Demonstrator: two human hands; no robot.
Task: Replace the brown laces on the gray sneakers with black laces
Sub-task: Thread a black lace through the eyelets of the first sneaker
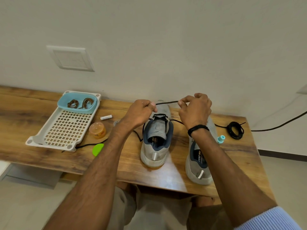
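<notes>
Threading the black lace [166, 102] into the middle sneaker [155, 151] is the step in hand; crossings already show by its tongue, and the brown laces [79, 103] lie in the blue tub [74, 110]. The left hand [141, 113] and right hand [195, 112] each pinch the lace with curled fingers [185, 101], stretching it above the toe. Next, probably, a tip must find the next eyelet. The sneaker stands on the table [25, 110], its length running away from the person, toe to the wall, the held lace crosswise
</notes>
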